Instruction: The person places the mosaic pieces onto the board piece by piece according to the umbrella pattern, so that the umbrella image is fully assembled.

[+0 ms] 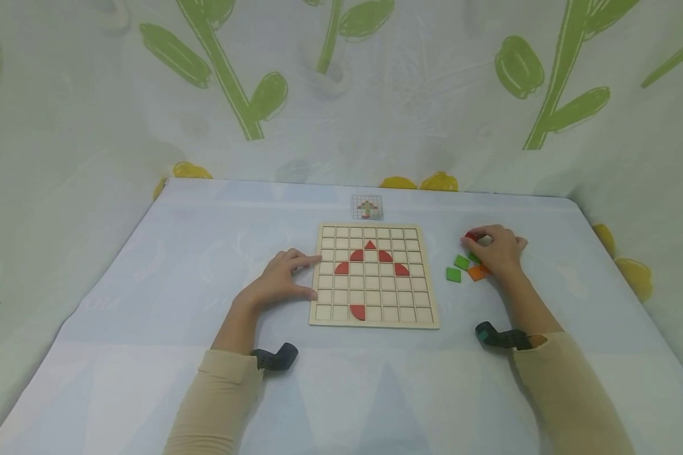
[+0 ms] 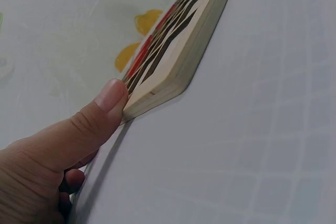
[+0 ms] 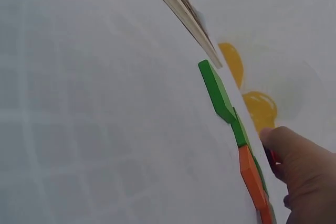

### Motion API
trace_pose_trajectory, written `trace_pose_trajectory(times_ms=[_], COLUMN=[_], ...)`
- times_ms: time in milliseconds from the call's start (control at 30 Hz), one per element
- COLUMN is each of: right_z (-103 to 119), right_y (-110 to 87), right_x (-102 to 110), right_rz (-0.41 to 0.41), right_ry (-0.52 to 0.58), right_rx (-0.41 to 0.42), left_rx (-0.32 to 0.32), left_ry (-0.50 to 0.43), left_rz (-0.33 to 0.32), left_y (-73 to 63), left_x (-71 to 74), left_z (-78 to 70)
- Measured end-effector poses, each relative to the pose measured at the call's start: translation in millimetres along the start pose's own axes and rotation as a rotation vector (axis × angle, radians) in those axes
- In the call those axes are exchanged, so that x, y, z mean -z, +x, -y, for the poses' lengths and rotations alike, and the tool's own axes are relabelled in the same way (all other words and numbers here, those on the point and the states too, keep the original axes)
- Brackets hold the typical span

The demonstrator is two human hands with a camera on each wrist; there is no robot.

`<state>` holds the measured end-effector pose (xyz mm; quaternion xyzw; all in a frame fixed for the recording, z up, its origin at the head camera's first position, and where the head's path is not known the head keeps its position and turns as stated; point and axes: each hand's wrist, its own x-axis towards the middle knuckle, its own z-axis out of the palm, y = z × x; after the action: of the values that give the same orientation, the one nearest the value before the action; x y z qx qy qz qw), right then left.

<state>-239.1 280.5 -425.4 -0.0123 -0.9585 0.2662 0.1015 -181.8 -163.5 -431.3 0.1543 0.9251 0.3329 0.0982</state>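
A square wooden grid board [image 1: 370, 320] lies flat, with several red pieces set in its cells: a triangle [image 1: 370, 245] near the top, quarter-circles below it on both sides, and one quarter-circle [image 1: 357, 312] in the bottom row. My left hand [image 1: 276, 278] rests at the board's left edge, its thumb [image 2: 100, 111] and index fingertip touching the side. To the right of the board, my right hand [image 1: 496, 249] pinches a red piece [image 1: 471, 236] between thumb and fingers; its shape is mostly hidden. Green squares [image 1: 453, 275] and orange pieces [image 1: 478, 273] lie beneath and beside that hand.
Behind the board lies a small pattern card [image 1: 367, 207] showing a coloured figure on a grid. The pale tabletop [image 1: 347, 392] meets a leaf-patterned backdrop [image 1: 415, 114]. A dark wrist camera [image 1: 276, 357] sits on the left wrist and another [image 1: 501, 336] on the right.
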Motion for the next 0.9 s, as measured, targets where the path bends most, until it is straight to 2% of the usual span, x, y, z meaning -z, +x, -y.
trace_pose_trajectory(times_ms=[267, 533, 767, 900], right_z=[7.8, 16.4, 23.2, 29.1], right_y=[-4.7, -9.9, -14.0, -16.8], right_x=[-4.3, -6.5, -9.8, -11.1], right_rz=[-0.043, -0.034, -0.053, -0.038], right_ry=[0.04, 0.081, 0.091, 0.1], right_rx=[0.065, 0.105, 0.197, 0.222], left_rx=[0.004, -0.009, -0.012, -0.013], left_ry=[-0.008, -0.015, -0.013, -0.01], left_rz=[0.004, 0.006, 0.008, 0.004], left_y=[-0.8, -1.1, -1.6, -1.8], left_x=[0.9, 1.0, 1.4, 2.1], left_z=[-1.4, -1.6, -2.0, -2.9])
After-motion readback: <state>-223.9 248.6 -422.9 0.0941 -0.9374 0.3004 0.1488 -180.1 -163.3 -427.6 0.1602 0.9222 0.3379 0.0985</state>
